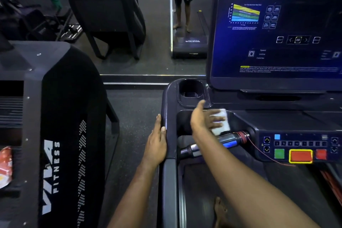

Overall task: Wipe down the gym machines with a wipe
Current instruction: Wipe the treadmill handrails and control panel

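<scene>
Where the right hand lies across the white wipe, its fingers are spread and fairly straight, pressing the wipe flat rather than bunching it, though blur softens the fingertips. That wipe sits right of centre in the frame, on the edge of a recess in the treadmill console. It is just below the cup holder and just above the silver-and-black pulse grip, which the forearm crosses. Left of it, the left hand rests flat on the side rail, fingers laid straight along the outer face, thumb on top. A thin red cord runs from the grip's end across the button panel, where a green button and a yellow-framed red button stand side by side. Upper right, the screen glows blue with a striped chart. A bare foot shows at the bottom, and a neighbouring machine marked FITNESS fills the left of the frame.
</scene>
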Demonstrator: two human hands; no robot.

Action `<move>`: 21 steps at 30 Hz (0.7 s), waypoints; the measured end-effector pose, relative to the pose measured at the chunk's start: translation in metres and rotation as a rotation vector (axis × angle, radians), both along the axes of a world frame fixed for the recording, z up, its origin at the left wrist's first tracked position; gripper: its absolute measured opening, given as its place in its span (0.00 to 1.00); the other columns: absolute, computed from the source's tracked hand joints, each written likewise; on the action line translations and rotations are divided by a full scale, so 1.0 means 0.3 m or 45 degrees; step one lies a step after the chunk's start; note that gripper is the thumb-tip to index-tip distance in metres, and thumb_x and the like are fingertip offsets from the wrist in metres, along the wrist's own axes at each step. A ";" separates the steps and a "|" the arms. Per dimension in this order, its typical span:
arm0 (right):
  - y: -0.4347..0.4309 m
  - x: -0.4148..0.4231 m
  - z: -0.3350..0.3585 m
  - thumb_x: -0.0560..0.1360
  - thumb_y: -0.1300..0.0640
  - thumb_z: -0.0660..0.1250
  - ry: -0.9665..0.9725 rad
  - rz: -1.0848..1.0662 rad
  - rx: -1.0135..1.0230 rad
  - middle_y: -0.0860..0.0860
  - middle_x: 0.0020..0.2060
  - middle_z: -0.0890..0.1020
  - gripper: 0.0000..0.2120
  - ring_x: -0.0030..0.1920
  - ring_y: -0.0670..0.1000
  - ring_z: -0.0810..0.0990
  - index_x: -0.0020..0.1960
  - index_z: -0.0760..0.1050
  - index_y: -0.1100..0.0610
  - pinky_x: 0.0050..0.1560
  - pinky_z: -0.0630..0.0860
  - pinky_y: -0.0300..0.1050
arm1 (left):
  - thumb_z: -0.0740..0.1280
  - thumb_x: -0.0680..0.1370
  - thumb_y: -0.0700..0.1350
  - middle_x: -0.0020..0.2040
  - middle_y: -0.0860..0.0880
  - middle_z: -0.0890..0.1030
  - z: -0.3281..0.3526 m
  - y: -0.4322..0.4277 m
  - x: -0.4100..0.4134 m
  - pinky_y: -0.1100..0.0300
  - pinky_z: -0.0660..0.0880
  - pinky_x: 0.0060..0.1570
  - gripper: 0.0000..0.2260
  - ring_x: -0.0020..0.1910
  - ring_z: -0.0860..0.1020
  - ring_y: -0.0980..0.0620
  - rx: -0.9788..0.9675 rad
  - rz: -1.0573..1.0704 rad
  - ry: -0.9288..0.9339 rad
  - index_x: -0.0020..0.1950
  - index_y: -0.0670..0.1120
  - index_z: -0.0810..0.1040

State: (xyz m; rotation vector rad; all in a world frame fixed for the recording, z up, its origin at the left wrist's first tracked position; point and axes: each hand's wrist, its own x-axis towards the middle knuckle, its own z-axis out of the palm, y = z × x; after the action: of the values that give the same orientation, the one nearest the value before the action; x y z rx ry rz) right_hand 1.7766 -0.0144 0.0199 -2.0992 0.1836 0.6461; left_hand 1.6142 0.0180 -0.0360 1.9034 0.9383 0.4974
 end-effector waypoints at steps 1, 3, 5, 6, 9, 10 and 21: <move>-0.020 0.032 -0.001 0.83 0.35 0.47 -0.010 -0.052 -0.022 0.63 0.79 0.33 0.41 0.79 0.67 0.34 0.81 0.35 0.60 0.77 0.40 0.67 | 0.51 0.87 0.50 0.81 0.51 0.61 0.000 0.000 -0.001 0.64 0.57 0.71 0.24 0.78 0.62 0.50 0.005 -0.003 0.005 0.83 0.54 0.52; -0.027 0.046 -0.003 0.82 0.35 0.47 -0.009 -0.058 -0.039 0.64 0.78 0.33 0.41 0.78 0.67 0.33 0.81 0.34 0.59 0.77 0.39 0.67 | 0.51 0.87 0.50 0.80 0.51 0.62 0.002 0.000 0.000 0.62 0.59 0.72 0.23 0.77 0.64 0.49 0.001 0.000 0.006 0.83 0.55 0.52; -0.018 0.004 -0.003 0.82 0.34 0.47 -0.009 0.023 -0.051 0.63 0.79 0.34 0.41 0.79 0.66 0.34 0.81 0.34 0.59 0.77 0.41 0.67 | 0.51 0.87 0.50 0.81 0.51 0.62 0.000 -0.003 0.001 0.56 0.60 0.76 0.23 0.78 0.64 0.49 -0.013 0.010 0.003 0.83 0.56 0.52; -0.011 -0.028 -0.003 0.82 0.34 0.47 -0.015 0.082 -0.045 0.62 0.79 0.34 0.41 0.79 0.66 0.35 0.82 0.35 0.58 0.77 0.42 0.67 | 0.51 0.87 0.50 0.81 0.52 0.61 0.000 -0.002 0.001 0.53 0.60 0.77 0.23 0.78 0.63 0.49 -0.011 0.012 0.002 0.83 0.57 0.52; -0.006 -0.124 -0.016 0.82 0.33 0.45 0.007 0.320 -0.013 0.58 0.80 0.36 0.38 0.80 0.62 0.37 0.83 0.39 0.56 0.76 0.42 0.67 | 0.51 0.87 0.50 0.81 0.54 0.60 -0.002 -0.003 -0.001 0.52 0.58 0.78 0.23 0.78 0.62 0.50 -0.008 0.015 -0.005 0.82 0.56 0.53; -0.005 -0.161 -0.018 0.82 0.32 0.44 0.018 0.402 0.029 0.56 0.81 0.38 0.38 0.81 0.60 0.39 0.83 0.43 0.53 0.76 0.43 0.66 | 0.51 0.87 0.50 0.81 0.54 0.60 -0.003 -0.003 -0.001 0.51 0.58 0.78 0.23 0.79 0.62 0.50 -0.014 0.021 -0.008 0.82 0.56 0.53; -0.140 -0.256 -0.025 0.77 0.43 0.69 -0.371 0.481 0.084 0.53 0.51 0.85 0.17 0.55 0.57 0.82 0.58 0.75 0.54 0.52 0.74 0.48 | 0.51 0.87 0.48 0.81 0.52 0.62 0.004 -0.008 0.000 0.48 0.57 0.79 0.22 0.78 0.62 0.53 -0.022 0.031 -0.044 0.82 0.53 0.56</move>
State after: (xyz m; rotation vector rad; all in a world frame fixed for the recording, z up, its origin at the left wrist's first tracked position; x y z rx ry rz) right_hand 1.6996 -0.0566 0.0124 -2.1526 -0.4003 0.5453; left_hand 1.6142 0.0157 -0.0347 1.8645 0.9410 0.5334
